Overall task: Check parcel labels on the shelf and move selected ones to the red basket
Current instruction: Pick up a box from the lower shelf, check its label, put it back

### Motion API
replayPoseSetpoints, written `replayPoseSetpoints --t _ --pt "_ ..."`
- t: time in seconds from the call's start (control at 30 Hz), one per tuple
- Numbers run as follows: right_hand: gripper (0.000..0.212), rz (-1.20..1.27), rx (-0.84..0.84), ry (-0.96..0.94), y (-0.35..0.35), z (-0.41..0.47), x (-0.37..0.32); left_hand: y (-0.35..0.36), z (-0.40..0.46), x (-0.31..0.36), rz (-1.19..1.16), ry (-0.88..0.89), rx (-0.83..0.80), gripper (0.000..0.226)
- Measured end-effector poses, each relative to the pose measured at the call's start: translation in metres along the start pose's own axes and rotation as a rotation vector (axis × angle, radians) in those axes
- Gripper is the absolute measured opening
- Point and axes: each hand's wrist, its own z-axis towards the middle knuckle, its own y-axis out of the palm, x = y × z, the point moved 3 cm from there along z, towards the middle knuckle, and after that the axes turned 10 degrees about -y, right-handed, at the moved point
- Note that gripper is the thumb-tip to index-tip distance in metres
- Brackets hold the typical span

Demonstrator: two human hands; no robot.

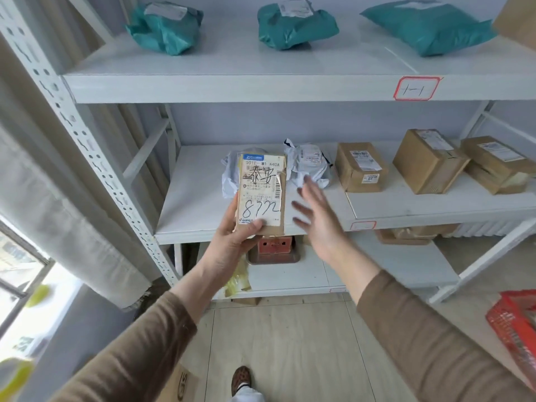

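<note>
Parcel point(262, 195) held upright in front of the middle shelf point(203, 204), label point(261, 190) facing the camera, presumably so it can be read. Handwritten characters and digits across the label; printed text too small to make out. Left hand point(232, 242) grips parcel at bottom edge, thumb curled over the front lower corner, fingers behind, which leaves most of the label uncovered. Right hand point(316, 216) just beside parcel on its right, not touching, fingers spread and straight, holding nothing; motion-blurred.

Step judged: label check in hand, no sign yet of whether this one goes to the basket.

Red basket point(516, 323) on floor at far right, well apart from the parcel; contents not visible.

On same shelf behind: grey bags point(309, 165), then brown boxes point(361, 166) to the right, labels up. Top shelf point(232, 88) carries three teal bags point(293, 26). Tag point(416, 88) on its front edge.
</note>
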Motion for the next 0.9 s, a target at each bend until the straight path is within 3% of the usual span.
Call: replayPoseSetpoints --t 0.1,0.17,0.23,0.33,0.47,0.63,0.8,0.9 --pt "0.083 0.051 -0.153 0.032 0.026 -0.016 0.03 0.002 0.007 -0.012 -0.068 0.043 0.032 0.074" --pt "0.071 0.066 -0.204 -0.012 0.036 -0.018 0.034 0.003 0.012 -0.016 -0.078 0.066 0.038 0.071" --pt "0.063 0.085 -0.212 -0.053 0.041 -0.017 0.032 0.003 0.015 -0.019 -0.085 0.077 0.046 0.067" --pt "0.069 0.116 -0.214 -0.066 0.047 -0.01 0.036 -0.003 0.019 -0.022 -0.108 0.077 0.034 0.062" --pt "0.069 0.163 -0.136 0.021 0.055 0.006 0.06 -0.027 0.027 -0.028 -0.083 0.063 0.04 0.061" --pt "0.06 0.131 -0.058 0.198 0.099 0.036 0.087 -0.084 0.046 -0.041 -0.171 -0.044 0.304 0.06" --pt "0.035 0.06 -0.204 0.379 0.163 0.09 0.118 -0.157 0.085 -0.04 -0.242 -0.129 0.542 0.047" --pt "0.019 0.067 -0.272 0.436 0.196 0.123 0.141 -0.2 0.113 -0.033 -0.223 -0.155 0.591 0.044"
